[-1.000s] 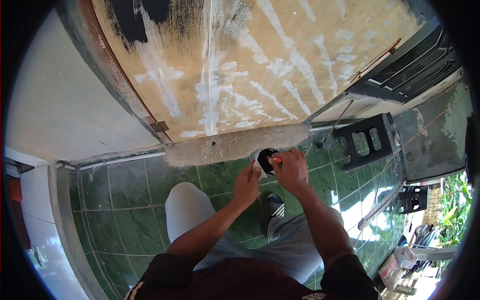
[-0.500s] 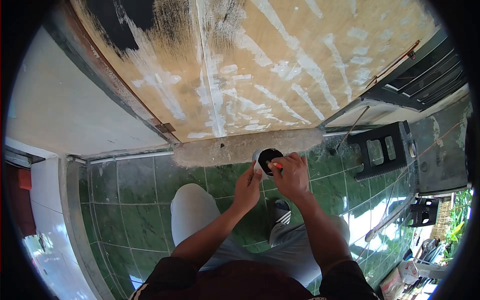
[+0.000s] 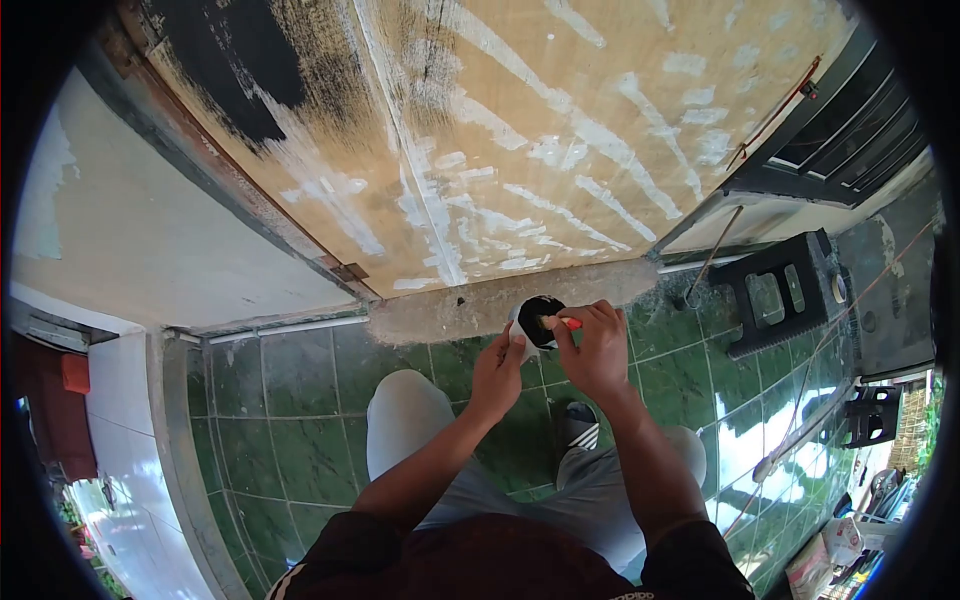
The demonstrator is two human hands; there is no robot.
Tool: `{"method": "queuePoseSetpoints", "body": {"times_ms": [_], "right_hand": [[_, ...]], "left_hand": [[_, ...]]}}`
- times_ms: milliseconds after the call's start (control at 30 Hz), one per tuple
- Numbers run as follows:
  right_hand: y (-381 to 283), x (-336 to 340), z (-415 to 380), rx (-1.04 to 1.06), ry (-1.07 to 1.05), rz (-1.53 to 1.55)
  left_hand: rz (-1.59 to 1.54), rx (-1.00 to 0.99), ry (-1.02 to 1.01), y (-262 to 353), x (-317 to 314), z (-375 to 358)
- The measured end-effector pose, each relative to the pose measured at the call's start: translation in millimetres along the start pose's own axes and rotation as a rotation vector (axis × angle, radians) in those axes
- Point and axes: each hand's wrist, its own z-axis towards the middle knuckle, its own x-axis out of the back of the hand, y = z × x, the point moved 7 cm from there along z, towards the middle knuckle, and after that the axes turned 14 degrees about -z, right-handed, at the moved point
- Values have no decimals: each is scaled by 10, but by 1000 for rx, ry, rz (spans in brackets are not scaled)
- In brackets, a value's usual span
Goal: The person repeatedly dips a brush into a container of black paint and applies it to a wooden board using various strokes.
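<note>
My left hand (image 3: 497, 372) is wrapped around the side of a small pale can (image 3: 533, 347), tilted so its mouth shows. The inside of the can is coated black. My right hand (image 3: 598, 352) grips a paintbrush (image 3: 572, 323) by its red-orange handle, with the head dipped inside the can's mouth. The bristles are mostly hidden there. Above both hands stands a tan wooden door (image 3: 560, 70) with white filler patches and streaks. Black paint (image 3: 235, 70) covers its upper left part.
Green tiles (image 3: 295, 455) make up the floor, with a rough concrete strip (image 3: 410, 325) below the door. A black plastic stool (image 3: 775, 290) stands to the right, near a thin rod (image 3: 718, 255). A sandalled foot (image 3: 580, 428) is below my hands.
My view has shifted, so the door and floor sit differently in it. The brush head has moved slightly within the can; both hands keep their holds.
</note>
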Motion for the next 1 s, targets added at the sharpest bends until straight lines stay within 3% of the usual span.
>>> {"method": "queuePoseSetpoints", "body": {"times_ms": [267,367,467,567,667,767,867,1000], "right_hand": [[7,310,-34,-68,87,81],[-65,279,-20,49,110,-50],[3,18,-86,37,-57,-8],[55,134,-54,-82,13,122],[-1,186,-38,20,43,-86],[81,-80,-146,-15,-104,19],[49,92,-72,-55,24,42],[53,-4,-130,-39,-60,8]], "left_hand": [[6,-29,15,178,-50,31],[88,-33,-19,194,-82,-17],[122,-40,-72,200,-116,-27],[39,-40,-63,215,-156,-76],[12,-30,-68,190,-154,-85],[23,-25,-82,168,-139,-92],[16,-43,-74,232,-146,-103],[29,-35,-79,248,-138,-129]]}}
